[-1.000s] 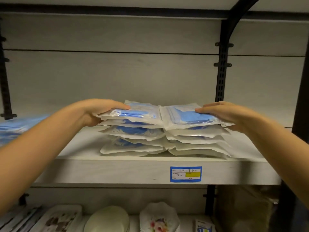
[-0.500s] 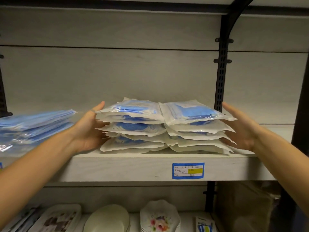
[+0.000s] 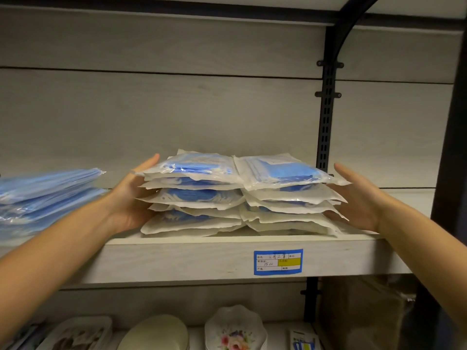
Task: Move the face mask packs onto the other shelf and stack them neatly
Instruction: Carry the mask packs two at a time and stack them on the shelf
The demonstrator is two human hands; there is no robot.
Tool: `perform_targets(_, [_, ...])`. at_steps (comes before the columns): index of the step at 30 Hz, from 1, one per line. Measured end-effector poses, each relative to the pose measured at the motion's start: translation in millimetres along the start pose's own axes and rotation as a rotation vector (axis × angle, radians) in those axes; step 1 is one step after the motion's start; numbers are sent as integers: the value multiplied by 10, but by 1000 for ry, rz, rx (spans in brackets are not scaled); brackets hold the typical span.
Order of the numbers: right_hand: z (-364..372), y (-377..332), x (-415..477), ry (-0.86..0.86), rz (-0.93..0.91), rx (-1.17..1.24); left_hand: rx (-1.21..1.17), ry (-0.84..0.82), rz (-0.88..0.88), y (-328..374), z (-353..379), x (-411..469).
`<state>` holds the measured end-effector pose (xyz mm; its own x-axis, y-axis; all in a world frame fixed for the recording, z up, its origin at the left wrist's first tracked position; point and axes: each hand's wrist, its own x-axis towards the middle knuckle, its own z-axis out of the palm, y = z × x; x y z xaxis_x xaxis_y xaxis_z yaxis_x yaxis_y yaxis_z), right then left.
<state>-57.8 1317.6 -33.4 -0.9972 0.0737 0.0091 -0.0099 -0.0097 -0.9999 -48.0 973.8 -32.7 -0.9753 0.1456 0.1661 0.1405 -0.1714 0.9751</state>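
Packs (image 3: 237,195) sit in two side-by-side stacks on the shelf (image 3: 177,258), between your hands. Left hand (image 3: 131,198) flat against the left edges, right hand (image 3: 358,198) at the right edges. Fingers (image 3: 149,161) straight, together, gripping nothing.

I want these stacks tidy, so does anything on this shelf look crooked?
Slightly. The face mask packs lie in two side-by-side stacks with ragged edges, corners jutting unevenly toward the left hand and right hand. Nothing looks spilled or torn.
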Motion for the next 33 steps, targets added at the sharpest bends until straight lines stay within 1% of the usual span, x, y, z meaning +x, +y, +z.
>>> perform_targets(4, [51, 39, 48, -43, -43, -10, 19, 8, 2, 1, 20, -4])
perform_targets(7, [147, 21, 31, -111, -30, 56, 24, -3, 1, -7, -5, 7])
perform_targets(11, [138, 14, -1, -74, -30, -19, 51, -17, -6, -21, -10, -2])
perform_targets(14, [138, -48, -150, -75, -111, -59, 73, 32, -8, 6, -57, -53])
perform_targets(16, [109, -74, -247, -46, -206, -113, 127, 134, -5, 51, -163, -77])
perform_targets(19, [44, -151, -402, 20, -464, -254, 347, 339, 114, 189, -299, -75])
perform_targets(21, [34, -240, -398, 114, -602, -359, 512, 396, 256, 299, -359, -108])
perform_targets(23, [90, -319, -494, 164, -754, -418, 657, 408, 392, 390, -439, -208])
perform_targets(25, [154, -359, -581, 140, -879, -505, 813, 448, 491, 468, -556, -350])
perform_targets(27, [338, -393, -738, 106, -924, -597, 926, 485, 529, 570, -699, -513])
perform_targets(30, [754, -383, -966, 25, -1007, -679, 1001, 538, 544, 718, -978, -712])
perform_targets(33, [1309, -308, -1239, -77, -1065, -682, 1016, 566, 526, 824, -1316, -868])
